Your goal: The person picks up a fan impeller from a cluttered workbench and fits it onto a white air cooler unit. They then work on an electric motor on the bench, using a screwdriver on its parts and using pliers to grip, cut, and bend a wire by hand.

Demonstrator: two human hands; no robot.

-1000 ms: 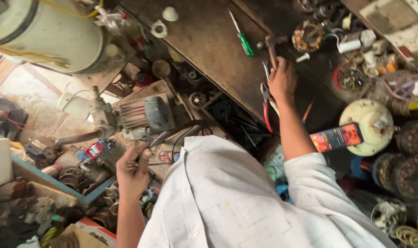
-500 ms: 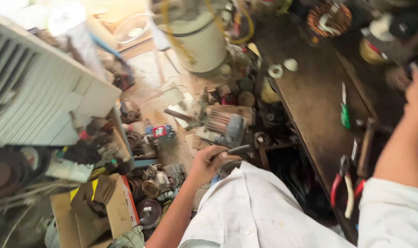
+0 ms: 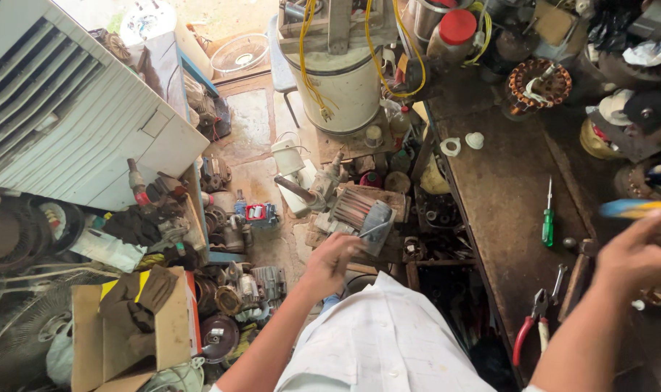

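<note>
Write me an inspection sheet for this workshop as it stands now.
Surface: dark, stained workbench.
Job's things: thin metal tool in left hand.
Clutter: green screwdriver, red-handled pliers, copper-wound stator.
Grippers: left hand shut on the tool; right hand over the bench edge, blurred, fingers partly curled.
Cables: yellow wires draped over a white drum.
Surroundings: white louvred cooler, cardboard box, motor parts on the floor.

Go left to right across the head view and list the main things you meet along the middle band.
White louvred cooler casing → small red-and-blue part on the floor → left hand holding a thin metal tool → green-handled screwdriver → right hand.
</note>
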